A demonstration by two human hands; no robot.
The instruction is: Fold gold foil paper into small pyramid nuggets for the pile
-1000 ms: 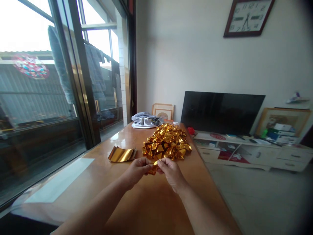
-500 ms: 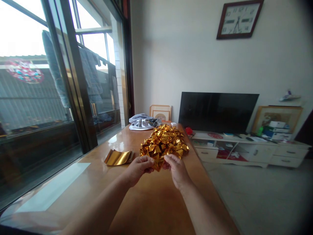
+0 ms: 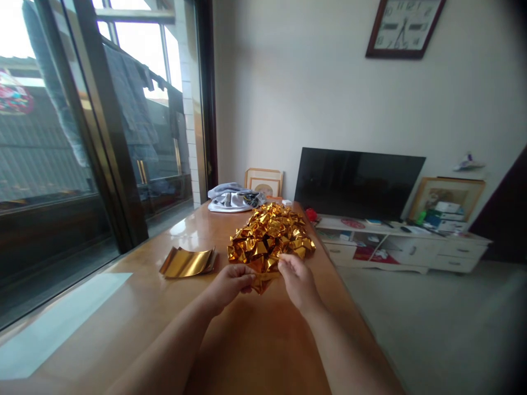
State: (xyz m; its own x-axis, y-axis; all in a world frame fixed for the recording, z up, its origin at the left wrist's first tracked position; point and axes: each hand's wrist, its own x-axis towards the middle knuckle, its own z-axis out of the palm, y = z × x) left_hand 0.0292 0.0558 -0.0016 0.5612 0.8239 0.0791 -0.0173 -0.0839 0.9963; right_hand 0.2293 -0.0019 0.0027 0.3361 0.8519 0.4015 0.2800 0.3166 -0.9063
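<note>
A partly folded piece of gold foil paper (image 3: 262, 283) spans the gap between my two hands, its lower edge coming to a point. My left hand (image 3: 231, 282) pinches its left end between thumb and fingers. At the right end, the thumb and fingers of my right hand (image 3: 298, 278) are closed on the paper, though its exact hold is partly hidden. Just beyond both hands rises a heap of folded gold foil pieces (image 3: 274, 230). To the left of my left hand lies a stack of flat, slightly curled gold foil sheets (image 3: 187, 263).
The wooden table (image 3: 144, 312) runs away from me, with a pale sheet (image 3: 66, 323) along its left side. Folded clothes (image 3: 233, 198) and a picture frame (image 3: 265, 181) are at its far end. A television (image 3: 358, 184) stands on a white cabinet (image 3: 415, 249) beyond.
My head view has shifted, so the room sits further left and higher. My hands remain at the foil paper; the right fingers are slightly higher and the paper shows wider between them.
</note>
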